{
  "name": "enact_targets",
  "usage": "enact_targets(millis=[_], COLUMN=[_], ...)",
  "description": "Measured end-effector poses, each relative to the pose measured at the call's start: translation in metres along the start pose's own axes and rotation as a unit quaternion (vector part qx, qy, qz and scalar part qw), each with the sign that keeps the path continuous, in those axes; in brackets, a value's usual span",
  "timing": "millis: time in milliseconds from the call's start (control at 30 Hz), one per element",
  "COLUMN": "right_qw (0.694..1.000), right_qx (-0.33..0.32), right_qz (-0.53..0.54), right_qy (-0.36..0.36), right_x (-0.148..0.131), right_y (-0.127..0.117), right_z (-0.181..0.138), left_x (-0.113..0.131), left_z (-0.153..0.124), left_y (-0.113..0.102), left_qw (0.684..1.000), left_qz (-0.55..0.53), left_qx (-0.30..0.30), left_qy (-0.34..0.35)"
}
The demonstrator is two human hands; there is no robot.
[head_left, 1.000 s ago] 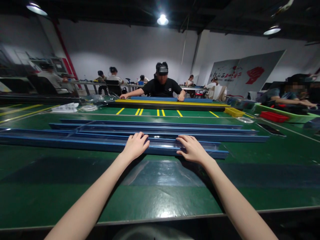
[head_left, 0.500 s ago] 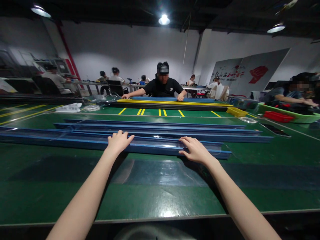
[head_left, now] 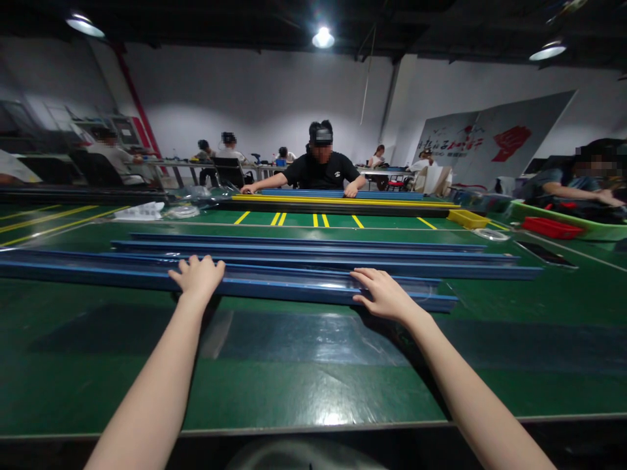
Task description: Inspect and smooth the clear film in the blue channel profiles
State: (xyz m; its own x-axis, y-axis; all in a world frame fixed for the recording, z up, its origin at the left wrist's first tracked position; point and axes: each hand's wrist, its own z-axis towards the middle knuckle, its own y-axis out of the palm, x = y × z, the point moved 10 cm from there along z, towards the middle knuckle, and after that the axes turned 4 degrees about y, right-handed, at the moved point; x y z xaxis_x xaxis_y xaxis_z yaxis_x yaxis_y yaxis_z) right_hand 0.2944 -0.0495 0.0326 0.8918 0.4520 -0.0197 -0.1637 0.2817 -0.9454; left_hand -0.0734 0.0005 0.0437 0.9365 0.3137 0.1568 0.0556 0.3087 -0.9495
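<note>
A long blue channel-shaped rail (head_left: pixel 294 290) lies across the green table in front of me, with a clear, shiny film along its trough. My left hand (head_left: pixel 198 282) rests on its middle part, palm down with fingers spread. Near the rail's right end, my right hand (head_left: pixel 385 294) spans it, thumb at the near edge and fingers at the far edge. Just beyond lie more blue rails (head_left: pixel 490 269), roughly parallel and overlapping it in view. Between my forearms and off to both sides, a flat strip of clear film (head_left: pixel 313 339) lies on the tabletop.
Across the green table (head_left: pixel 274 391) a co-worker in black (head_left: pixel 323 171) has both hands at yellow rails (head_left: pixel 343 200). At the right are a yellow tray (head_left: pixel 467 219), a phone (head_left: pixel 546 254), a red tray (head_left: pixel 551 227) and a green tub (head_left: pixel 602 230). Clear plastic pieces (head_left: pixel 140 211) lie far left.
My left hand has slid left along the blue rail and its fingers are spread wider. The right hand stays at the rail's right end.
</note>
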Motion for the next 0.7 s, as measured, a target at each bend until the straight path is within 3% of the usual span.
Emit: enact_targets(millis=[233, 367, 533, 700], right_qw=[0.999, 0.999, 0.998, 0.995], right_qx=[0.011, -0.004, -0.003, 0.002], right_qz=[-0.031, -0.029, 0.001, 0.029], right_qy=[-0.009, -0.021, -0.058, -0.093], right_x=[-0.009, -0.018, -0.037, -0.053], right_y=[-0.008, -0.009, -0.01, -0.007], right_z=[0.0, 0.001, 0.001, -0.001], left_x=[0.099, 0.142, 0.175, 0.187], left_z=[-0.038, -0.07, -0.102, -0.115], left_y=[-0.01, -0.011, -0.01, -0.003], left_qw=[0.979, 0.952, 0.914, 0.893], left_qz=[0.0, -0.019, -0.05, -0.067], left_qx=[0.071, 0.098, 0.11, 0.093], left_qy=[0.193, 0.29, 0.387, 0.436])
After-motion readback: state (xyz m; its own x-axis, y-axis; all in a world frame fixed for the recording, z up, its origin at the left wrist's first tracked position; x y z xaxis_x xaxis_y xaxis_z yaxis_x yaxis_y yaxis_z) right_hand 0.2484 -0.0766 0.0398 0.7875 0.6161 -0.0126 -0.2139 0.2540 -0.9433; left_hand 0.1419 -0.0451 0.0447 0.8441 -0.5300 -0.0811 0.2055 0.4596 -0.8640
